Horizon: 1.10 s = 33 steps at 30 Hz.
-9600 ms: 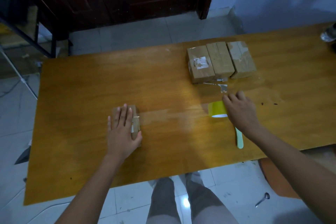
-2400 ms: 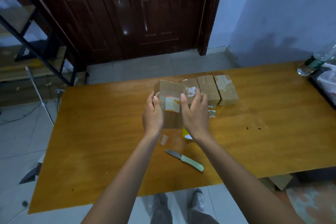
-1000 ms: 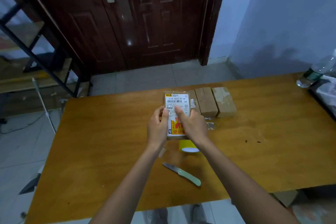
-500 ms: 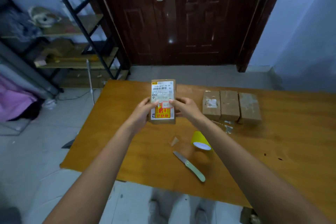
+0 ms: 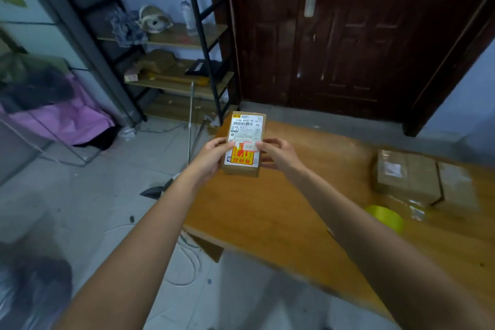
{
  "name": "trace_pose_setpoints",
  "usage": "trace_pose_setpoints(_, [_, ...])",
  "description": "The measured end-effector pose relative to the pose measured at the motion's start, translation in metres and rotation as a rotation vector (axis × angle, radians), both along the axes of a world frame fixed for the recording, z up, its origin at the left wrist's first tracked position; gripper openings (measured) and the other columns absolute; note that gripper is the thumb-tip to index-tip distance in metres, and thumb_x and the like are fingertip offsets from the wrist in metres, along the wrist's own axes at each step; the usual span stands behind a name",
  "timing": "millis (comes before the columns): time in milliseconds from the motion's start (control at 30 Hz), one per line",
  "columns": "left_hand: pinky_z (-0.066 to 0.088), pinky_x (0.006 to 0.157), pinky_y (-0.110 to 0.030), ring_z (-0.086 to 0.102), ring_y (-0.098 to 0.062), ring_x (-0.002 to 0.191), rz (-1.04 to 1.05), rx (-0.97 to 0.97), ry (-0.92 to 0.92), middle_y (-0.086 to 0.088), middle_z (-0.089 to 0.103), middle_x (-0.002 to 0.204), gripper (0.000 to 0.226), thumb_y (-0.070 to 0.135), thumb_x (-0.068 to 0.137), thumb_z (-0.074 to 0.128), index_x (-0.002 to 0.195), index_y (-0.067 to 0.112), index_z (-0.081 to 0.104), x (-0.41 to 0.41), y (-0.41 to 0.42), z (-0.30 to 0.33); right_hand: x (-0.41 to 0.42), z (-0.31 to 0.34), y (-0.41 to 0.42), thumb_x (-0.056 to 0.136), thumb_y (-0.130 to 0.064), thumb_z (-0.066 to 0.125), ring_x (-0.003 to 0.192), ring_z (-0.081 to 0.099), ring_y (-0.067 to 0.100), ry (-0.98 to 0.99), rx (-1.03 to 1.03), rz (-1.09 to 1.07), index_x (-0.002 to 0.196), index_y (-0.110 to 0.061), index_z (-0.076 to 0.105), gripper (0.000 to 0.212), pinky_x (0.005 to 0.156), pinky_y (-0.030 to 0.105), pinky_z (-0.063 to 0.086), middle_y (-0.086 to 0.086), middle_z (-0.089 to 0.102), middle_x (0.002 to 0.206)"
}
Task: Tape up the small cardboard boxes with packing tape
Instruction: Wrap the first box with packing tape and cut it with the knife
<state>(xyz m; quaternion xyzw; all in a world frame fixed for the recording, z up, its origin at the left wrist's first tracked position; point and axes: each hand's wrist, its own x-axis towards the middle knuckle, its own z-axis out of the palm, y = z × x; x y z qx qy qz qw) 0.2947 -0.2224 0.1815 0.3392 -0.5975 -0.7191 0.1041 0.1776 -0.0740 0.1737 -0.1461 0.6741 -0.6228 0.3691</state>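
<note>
Box [image 5: 245, 143] with shipping label held up in air, off the desk [image 5: 270, 211], beyond its far-left corner, label face toward camera. Left hand [image 5: 214, 154] clasping left edge, right hand [image 5: 277, 154] clasping right edge, thumbs on label face; both grips clenched on it, box squarely between them. Probably raised for a check of taped seams, or headed for set-aside away from desk; cannot tell which. Other boxes [image 5: 407, 178] parked in a row at desk's far right, touching one another. Yellow-green tape roll [image 5: 387, 217] just in front of them, well apart from either grip. Edges of view blurred.
</note>
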Motion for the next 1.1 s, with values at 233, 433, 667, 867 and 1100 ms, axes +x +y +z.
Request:
trace_pose_setpoints(233, [0.059,0.082,-0.034,0.068,-0.026,0.105,-0.096,0.099,0.061,-0.015,0.067,0.119,0.045,0.014,0.094,0.059,0.135,0.001,0.048,0.066,-0.089,-0.010,0.070,-0.004,-0.082,0.091,-0.022,0.066,0.091,0.072,0.023,-0.008,0.010,-0.062,0.126,-0.005,0.051,0.042,0.078,0.036,0.060,0.011,0.069,0.111])
trace_pose_setpoints(433, [0.059,0.072,-0.026,0.069,-0.022,0.101,-0.123,0.123,0.074,-0.013,0.067,0.119,0.047,0.016,0.095,0.058,0.138,0.004,0.045,0.082,-0.127,-0.014,0.097,-0.002,-0.117,0.092,-0.022,0.064,0.089,0.072,0.023,0.001,0.025,-0.132,0.123,-0.006,0.051,0.037,0.073,0.032,0.060,0.011,0.069,0.110])
trace_pose_setpoints(667, [0.059,0.076,-0.027,0.068,-0.022,0.105,-0.178,0.134,0.058,-0.012,0.065,0.121,0.046,0.017,0.097,0.054,0.140,0.004,0.044,0.054,-0.154,-0.027,0.077,-0.009,-0.143,0.092,-0.023,0.064,0.088,0.072,0.022,-0.002,0.054,-0.177,0.121,-0.007,0.052,0.035,0.068,0.028,0.059,0.010,0.069,0.108])
trace_pose_setpoints(867, [0.057,0.085,-0.033,0.067,-0.023,0.104,-0.192,0.105,-0.007,-0.012,0.065,0.120,0.043,0.018,0.099,0.051,0.139,0.005,0.044,0.000,-0.178,-0.042,0.026,-0.031,-0.170,0.092,-0.024,0.065,0.088,0.072,0.022,-0.024,0.080,-0.201,0.119,-0.008,0.053,0.034,0.072,0.030,0.060,0.009,0.069,0.107])
trace_pose_setpoints(1100, [0.054,0.095,-0.041,0.067,-0.023,0.105,-0.167,0.046,-0.130,-0.009,0.066,0.118,0.044,0.024,0.099,0.053,0.138,0.007,0.045,-0.084,-0.208,-0.082,-0.055,-0.072,-0.208,0.094,-0.022,0.062,0.088,0.071,0.018,-0.049,0.158,-0.217,0.119,-0.009,0.057,0.029,0.065,0.024,0.059,0.007,0.070,0.107])
